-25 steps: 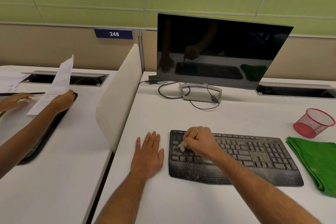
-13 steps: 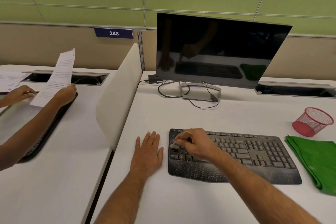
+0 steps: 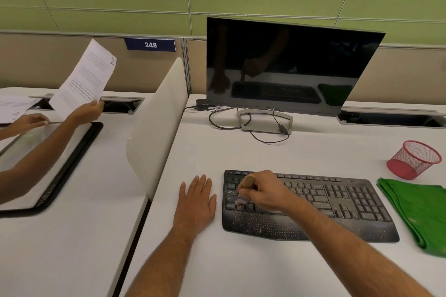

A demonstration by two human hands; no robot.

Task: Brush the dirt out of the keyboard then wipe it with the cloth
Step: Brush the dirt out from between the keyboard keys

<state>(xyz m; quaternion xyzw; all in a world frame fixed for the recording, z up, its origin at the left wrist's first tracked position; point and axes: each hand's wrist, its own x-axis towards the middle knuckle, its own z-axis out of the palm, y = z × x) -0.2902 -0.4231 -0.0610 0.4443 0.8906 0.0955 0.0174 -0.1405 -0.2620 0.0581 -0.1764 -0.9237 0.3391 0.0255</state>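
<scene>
gripping brush [image 3: 244,189] in r hand [image 3: 264,194], bristles on keyboard [image 3: 337,202].

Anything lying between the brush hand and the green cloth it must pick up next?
Nothing visible. The right hand holds the brush on the keyboard; the green cloth lies uncovered just right of it.

At lower centre of the frame, the right hand [image 3: 264,194] grips a small wooden-handled brush [image 3: 244,190], bristles down on the left keys of the black, dust-speckled keyboard [image 3: 337,202]. The left hand [image 3: 196,200] lies flat (fingers spread) on the white desk [image 3: 241,152] just beside it. A folded green cloth [image 3: 420,210] lies at right.
</scene>
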